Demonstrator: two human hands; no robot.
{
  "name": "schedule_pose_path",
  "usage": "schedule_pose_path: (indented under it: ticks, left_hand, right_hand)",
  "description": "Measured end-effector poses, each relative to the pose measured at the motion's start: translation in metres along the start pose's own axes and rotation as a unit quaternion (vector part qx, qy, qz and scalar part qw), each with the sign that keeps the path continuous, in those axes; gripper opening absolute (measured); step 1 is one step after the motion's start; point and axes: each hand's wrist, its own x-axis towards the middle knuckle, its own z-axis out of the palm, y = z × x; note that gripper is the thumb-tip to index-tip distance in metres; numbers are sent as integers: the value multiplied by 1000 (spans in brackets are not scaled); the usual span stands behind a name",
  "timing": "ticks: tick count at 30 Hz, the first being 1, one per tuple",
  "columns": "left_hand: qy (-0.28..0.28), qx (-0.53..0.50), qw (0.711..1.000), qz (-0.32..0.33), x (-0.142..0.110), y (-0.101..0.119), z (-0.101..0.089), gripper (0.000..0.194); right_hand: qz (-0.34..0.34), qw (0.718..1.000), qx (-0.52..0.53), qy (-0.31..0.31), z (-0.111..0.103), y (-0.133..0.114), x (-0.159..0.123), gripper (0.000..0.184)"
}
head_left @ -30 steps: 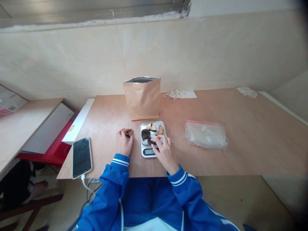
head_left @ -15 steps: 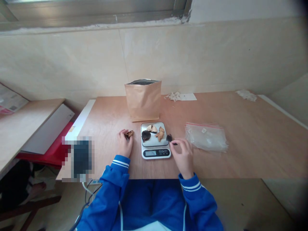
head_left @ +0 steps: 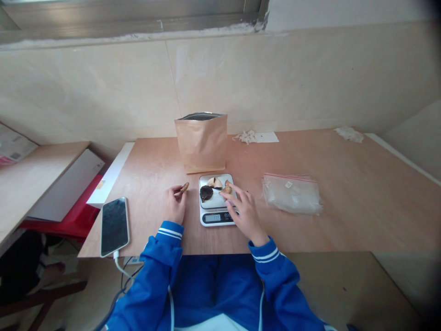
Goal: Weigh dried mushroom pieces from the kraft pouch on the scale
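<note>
A white digital scale [head_left: 218, 219] sits before me, with several dried mushroom pieces on its metal plate. Among them are a dark piece [head_left: 206, 193], a pale piece [head_left: 214, 183] and a tan piece [head_left: 226, 189]. My right hand [head_left: 245, 211] is over the plate's right side, its fingertips at the tan piece and its thumb apart from them. Left of the scale, my left hand [head_left: 175, 206] rests on the table, closed on a brown dried mushroom piece [head_left: 184, 187]. Its palm is hidden.
Behind the scale stands an open brown paper pouch [head_left: 201, 145]. Clear zip bags [head_left: 292, 194] lie to the right. A phone [head_left: 115, 227] with a white cable is at the left edge. Pale scraps [head_left: 246, 136] and a white card [head_left: 266, 137] lie near the wall.
My right hand has moved left over the plate; the dark piece it held is no longer visible. The scale's reading has dropped. The piece in my left hand has turned.
</note>
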Motion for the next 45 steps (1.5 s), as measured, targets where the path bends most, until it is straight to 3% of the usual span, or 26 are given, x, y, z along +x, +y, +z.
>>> schedule_pose_path:
  ticks: [3, 9, 17, 27, 36, 39, 45]
  left_hand:
    - [11, 0, 999, 38, -1, 5, -5, 27]
    - [21, -8, 994, 106, -6, 24, -14, 22]
    - [-119, -7, 968, 221, -14, 64, -5, 16]
    - [-100, 2, 983, 156, -17, 63, -6, 13]
    - [-116, -14, 971, 209, -25, 63, 3, 18]
    - [-95, -13, 971, 218, -26, 60, 4, 17]
    - [-36, -6, 978, 205, -29, 57, 6, 16]
  right_hand:
    - [-20, 999, -5, -33, 4, -1, 2, 25]
    - [0, 999, 29, -19, 5, 16, -2, 22]
    - [86, 984, 149, 46, 12, 20, 9, 18]
    - [82, 979, 181, 55, 14, 9, 15, 20]
    - [34, 976, 214, 17, 14, 3, 17, 25]
    - [14, 983, 183, 14, 13, -1, 17, 25]
    - [31, 999, 26, 14, 14, -18, 28, 22]
